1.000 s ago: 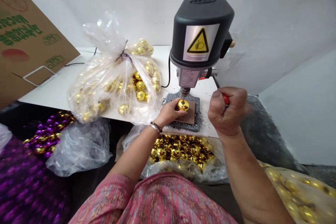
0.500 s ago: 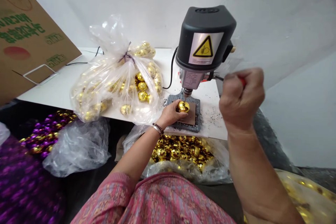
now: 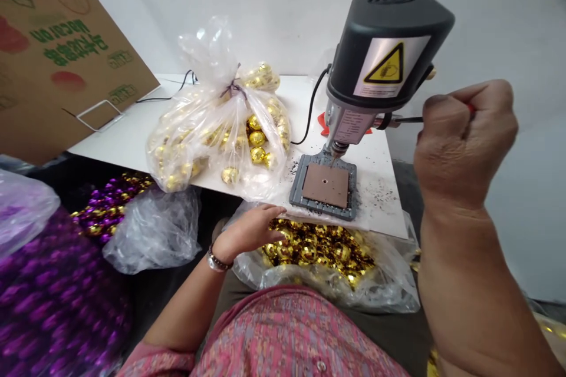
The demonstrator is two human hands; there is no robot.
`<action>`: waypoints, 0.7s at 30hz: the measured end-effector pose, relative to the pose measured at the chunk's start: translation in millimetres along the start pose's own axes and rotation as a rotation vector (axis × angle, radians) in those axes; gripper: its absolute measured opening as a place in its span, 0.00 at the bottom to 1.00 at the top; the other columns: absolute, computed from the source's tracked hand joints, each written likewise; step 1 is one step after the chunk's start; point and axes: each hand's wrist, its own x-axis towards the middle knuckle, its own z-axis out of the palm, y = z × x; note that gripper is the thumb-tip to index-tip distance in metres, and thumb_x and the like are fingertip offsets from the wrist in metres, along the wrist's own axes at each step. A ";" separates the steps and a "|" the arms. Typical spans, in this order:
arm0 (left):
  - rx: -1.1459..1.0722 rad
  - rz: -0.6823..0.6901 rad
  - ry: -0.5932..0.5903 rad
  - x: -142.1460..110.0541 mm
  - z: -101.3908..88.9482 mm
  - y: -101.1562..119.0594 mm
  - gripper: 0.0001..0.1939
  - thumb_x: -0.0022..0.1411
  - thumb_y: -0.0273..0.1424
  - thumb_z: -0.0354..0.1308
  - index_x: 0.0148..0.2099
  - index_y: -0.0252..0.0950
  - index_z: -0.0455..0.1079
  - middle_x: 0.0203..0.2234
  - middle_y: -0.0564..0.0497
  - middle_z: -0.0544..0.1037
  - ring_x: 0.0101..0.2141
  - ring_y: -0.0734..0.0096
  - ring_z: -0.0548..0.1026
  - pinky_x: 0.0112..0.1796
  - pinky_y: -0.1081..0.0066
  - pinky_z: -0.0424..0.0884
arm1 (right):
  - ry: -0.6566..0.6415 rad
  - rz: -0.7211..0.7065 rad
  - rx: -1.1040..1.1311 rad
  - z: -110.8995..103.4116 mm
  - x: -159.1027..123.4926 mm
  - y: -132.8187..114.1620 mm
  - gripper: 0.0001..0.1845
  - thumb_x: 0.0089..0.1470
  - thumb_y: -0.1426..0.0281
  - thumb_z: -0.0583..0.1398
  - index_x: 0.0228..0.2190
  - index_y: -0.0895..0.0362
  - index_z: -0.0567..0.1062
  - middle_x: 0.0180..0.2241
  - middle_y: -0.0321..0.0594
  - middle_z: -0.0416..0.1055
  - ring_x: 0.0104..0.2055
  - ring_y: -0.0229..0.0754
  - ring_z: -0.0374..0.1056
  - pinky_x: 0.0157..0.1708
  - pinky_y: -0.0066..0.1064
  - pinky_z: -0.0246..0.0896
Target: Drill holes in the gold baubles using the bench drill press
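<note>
My left hand [image 3: 253, 230] is stretched out with thumb and fingers apart, over the left edge of an open plastic bag of faceted gold balls [image 3: 321, 247] at my lap. No ball shows in it. My right hand [image 3: 464, 144] is closed round the lever [image 3: 409, 119] of a small bench drill press [image 3: 391, 47]; a bit of red shows at its grip. Under the drill's chuck [image 3: 338, 149] lies a brown square board [image 3: 318, 190] with a small hole, on the grey metal base [image 3: 297, 187]. No ball sits on the board.
A tied clear bag [image 3: 221, 135] of gold balls stands left of the drill on the white table [image 3: 380, 188]. Dark shavings lie round the base. A cardboard box [image 3: 66, 70] leans at the left, above purple and gold balls [image 3: 110, 203] and crumpled plastic [image 3: 154, 232].
My left hand has left the board, where it held a gold ball under the drill, and moved down to the bag's edge. My right hand stays on the lever. The view has shifted left.
</note>
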 end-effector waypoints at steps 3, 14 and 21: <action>-0.079 -0.047 0.171 3.4 -27.6 0.5 0.13 0.65 0.36 0.61 0.48 0.38 0.80 0.36 0.48 0.84 0.35 0.67 0.79 0.42 0.68 0.76 | 0.017 -0.015 -0.006 1.0 -3.2 6.0 0.09 0.58 0.67 0.56 0.29 0.58 0.62 0.22 0.29 0.55 0.25 0.29 0.52 0.36 0.29 0.51; 0.265 -0.288 0.348 133.0 -56.5 -42.3 0.17 0.61 0.19 0.54 0.49 0.32 0.77 0.46 0.37 0.82 0.47 0.55 0.79 0.51 0.62 0.72 | -0.022 -0.089 -0.026 -3.1 -7.7 9.5 0.13 0.58 0.60 0.55 0.31 0.58 0.64 0.26 0.33 0.62 0.27 0.30 0.56 0.34 0.28 0.53; 0.087 -0.336 0.440 116.8 -41.4 -57.0 0.17 0.57 0.24 0.62 0.50 0.36 0.73 0.39 0.44 0.80 0.41 0.58 0.77 0.43 0.64 0.72 | 0.019 -0.125 -0.051 -2.7 -10.0 14.3 0.16 0.59 0.56 0.53 0.31 0.58 0.64 0.23 0.31 0.59 0.24 0.29 0.53 0.34 0.29 0.56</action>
